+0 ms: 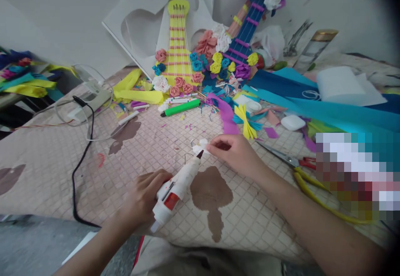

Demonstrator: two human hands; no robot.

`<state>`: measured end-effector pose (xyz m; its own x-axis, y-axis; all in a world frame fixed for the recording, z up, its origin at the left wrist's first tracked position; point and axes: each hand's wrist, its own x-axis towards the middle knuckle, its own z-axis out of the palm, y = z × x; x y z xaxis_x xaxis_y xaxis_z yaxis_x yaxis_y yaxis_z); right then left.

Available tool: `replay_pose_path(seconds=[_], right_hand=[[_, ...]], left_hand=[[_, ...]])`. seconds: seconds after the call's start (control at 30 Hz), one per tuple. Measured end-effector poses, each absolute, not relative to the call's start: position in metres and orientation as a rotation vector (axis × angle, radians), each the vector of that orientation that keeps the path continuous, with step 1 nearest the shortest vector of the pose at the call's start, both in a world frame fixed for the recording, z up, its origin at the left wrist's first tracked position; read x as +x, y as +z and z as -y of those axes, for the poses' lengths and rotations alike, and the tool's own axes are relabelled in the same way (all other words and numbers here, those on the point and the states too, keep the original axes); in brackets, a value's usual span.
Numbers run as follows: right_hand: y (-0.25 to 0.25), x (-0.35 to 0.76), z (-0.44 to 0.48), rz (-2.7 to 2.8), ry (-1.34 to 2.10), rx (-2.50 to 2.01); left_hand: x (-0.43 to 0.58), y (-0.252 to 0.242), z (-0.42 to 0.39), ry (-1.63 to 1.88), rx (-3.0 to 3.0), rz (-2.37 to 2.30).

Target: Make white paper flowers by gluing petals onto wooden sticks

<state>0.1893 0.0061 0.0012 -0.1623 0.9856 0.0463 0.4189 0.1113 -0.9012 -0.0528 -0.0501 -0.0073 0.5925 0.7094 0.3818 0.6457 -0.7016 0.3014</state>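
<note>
My left hand [146, 195] is wrapped round a white hot glue gun [179, 182] with a red switch on its side and a dark nozzle. The gun points up and to the right, its tip at the edge of a small crumpled white paper piece [200, 146]. Thumb and fingertips of my right hand [233, 151] are pinched on that white paper, just right of the nozzle. Whether the nozzle touches the paper, I cannot tell. Scissors [290, 159] with yellow and red handles lie to the right of my right hand.
Decorated paper guitars, one yellow [178, 47] and one blue [246, 34], lean at the back wall. A green marker [181, 108], paper scraps and blue crepe sheets [337, 109] cover the far side. A black cable [83, 159] and a power strip [93, 101] lie left.
</note>
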Motion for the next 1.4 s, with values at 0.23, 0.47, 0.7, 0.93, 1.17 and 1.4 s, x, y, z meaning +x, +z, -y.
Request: replay_pose_path(seconds=[0.23,0.47,0.7,0.93,1.17,1.4], right_hand=[[0.0023,0.1891,-0.0041,1.700,1.008,-1.381],[0.0066,0.1880,-0.0024,1.702,1.034,-1.400],[0.0073,0.1876,-0.0024,1.704,1.037,-1.411],[0.0059,0.1883,-0.0027,1.711,1.026,-1.406],[0.0053,0.1879,-0.0028,1.715,1.037,-1.407],[0.0042,0.1884,-0.0027,1.716,1.033,-1.395]], left_hand=[[-0.0512,-0.0083,0.0473,0.729,2.686,-1.133],[-0.0505,-0.0054,0.0478,0.696,2.679,-1.156],[-0.0496,-0.0059,0.0487,0.687,2.671,-1.161],[-0.0527,-0.0087,0.0487,0.672,2.662,-1.169],[-0.0508,-0.0074,0.0485,0.663,2.643,-1.179],[-0.0489,-0.0058,0.0487,0.656,2.606,-1.178]])
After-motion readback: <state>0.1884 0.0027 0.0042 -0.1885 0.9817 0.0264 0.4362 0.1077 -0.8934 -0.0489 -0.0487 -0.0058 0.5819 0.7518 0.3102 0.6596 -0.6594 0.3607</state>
